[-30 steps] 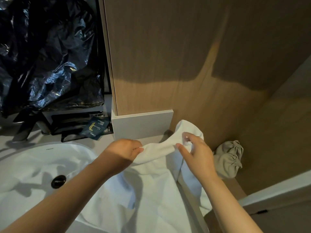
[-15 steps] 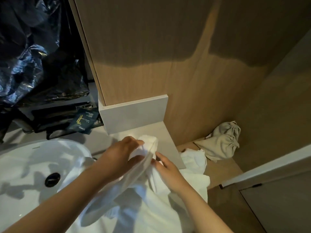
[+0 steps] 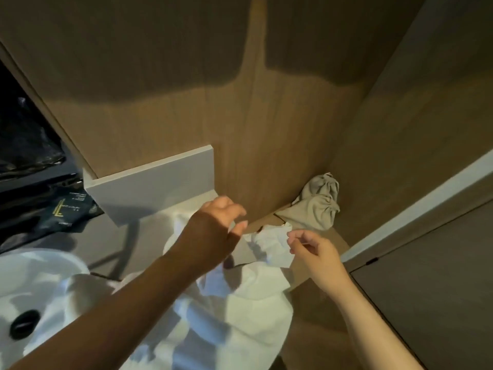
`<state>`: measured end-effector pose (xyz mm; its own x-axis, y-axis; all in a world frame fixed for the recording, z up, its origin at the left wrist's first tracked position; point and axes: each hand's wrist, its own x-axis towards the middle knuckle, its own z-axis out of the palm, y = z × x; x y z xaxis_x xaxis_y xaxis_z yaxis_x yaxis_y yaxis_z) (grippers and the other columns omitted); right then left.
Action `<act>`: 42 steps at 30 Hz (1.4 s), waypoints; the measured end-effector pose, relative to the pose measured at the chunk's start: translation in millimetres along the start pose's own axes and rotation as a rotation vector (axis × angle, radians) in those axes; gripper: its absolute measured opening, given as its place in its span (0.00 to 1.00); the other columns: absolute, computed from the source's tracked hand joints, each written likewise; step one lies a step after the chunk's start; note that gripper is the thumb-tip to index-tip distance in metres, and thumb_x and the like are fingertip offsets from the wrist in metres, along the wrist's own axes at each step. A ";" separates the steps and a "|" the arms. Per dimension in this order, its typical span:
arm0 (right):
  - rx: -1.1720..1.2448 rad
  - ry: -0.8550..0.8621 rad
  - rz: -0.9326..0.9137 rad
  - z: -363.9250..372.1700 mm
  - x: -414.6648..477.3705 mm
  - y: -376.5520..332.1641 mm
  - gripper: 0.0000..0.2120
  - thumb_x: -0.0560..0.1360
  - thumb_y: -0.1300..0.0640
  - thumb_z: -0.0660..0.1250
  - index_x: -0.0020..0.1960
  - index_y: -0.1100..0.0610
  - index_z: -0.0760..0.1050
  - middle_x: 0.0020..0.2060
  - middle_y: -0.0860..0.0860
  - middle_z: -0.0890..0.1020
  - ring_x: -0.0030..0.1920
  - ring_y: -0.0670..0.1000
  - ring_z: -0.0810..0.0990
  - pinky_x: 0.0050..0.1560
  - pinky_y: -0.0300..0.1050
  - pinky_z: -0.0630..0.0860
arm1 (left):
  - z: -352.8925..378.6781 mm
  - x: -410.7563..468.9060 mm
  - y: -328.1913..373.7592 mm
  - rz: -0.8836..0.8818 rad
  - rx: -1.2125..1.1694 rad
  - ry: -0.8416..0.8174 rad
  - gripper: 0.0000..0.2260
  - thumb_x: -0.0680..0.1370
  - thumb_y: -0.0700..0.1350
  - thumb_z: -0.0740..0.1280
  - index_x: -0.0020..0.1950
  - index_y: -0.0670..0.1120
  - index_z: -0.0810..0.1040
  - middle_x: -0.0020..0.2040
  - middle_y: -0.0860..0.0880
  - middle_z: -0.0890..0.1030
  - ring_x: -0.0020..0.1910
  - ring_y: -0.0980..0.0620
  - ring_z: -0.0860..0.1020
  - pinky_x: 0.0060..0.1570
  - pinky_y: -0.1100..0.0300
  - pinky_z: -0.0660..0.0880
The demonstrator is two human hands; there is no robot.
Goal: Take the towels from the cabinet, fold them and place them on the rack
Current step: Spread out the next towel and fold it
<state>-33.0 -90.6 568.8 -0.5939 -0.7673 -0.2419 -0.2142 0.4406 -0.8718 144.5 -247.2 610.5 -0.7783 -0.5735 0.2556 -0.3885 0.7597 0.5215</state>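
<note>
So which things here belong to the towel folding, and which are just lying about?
Job: towel, left hand, right hand.
Lying about: beige pouches, sink, black bag, dark packet.

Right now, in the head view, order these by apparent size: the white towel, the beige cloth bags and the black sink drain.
1. white towel, by far the largest.
2. beige cloth bags, though they lie farther from the camera.
3. black sink drain, the smallest.
</note>
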 end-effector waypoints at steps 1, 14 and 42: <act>-0.054 -0.006 -0.002 -12.2 6.6 8.5 0.07 0.80 0.54 0.66 0.55 0.53 0.80 0.48 0.45 0.83 0.49 0.47 0.81 0.48 0.38 0.76 | 10.5 9.3 7.5 0.026 0.001 -0.037 0.10 0.79 0.46 0.65 0.57 0.45 0.81 0.54 0.45 0.79 0.51 0.45 0.78 0.53 0.55 0.74; -0.496 -0.272 0.142 -96.2 163.2 175.7 0.12 0.81 0.58 0.63 0.59 0.64 0.78 0.54 0.62 0.81 0.56 0.61 0.79 0.56 0.49 0.74 | 228.7 142.9 -4.5 -0.132 0.181 -0.431 0.11 0.81 0.51 0.60 0.59 0.49 0.76 0.57 0.49 0.77 0.55 0.51 0.75 0.54 0.62 0.69; -0.181 -0.078 -0.030 13.6 330.9 339.2 0.04 0.77 0.57 0.69 0.45 0.58 0.78 0.36 0.54 0.80 0.37 0.51 0.78 0.37 0.33 0.68 | 433.9 163.3 -153.4 -0.551 0.030 -0.582 0.30 0.81 0.50 0.63 0.78 0.43 0.54 0.74 0.44 0.66 0.71 0.47 0.68 0.65 0.63 0.63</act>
<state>-291.6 -201.4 187.3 -0.5249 -0.8119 -0.2554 -0.3709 0.4883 -0.7899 -137.0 -324.4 219.1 -0.5998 -0.6230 -0.5020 -0.7985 0.4265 0.4248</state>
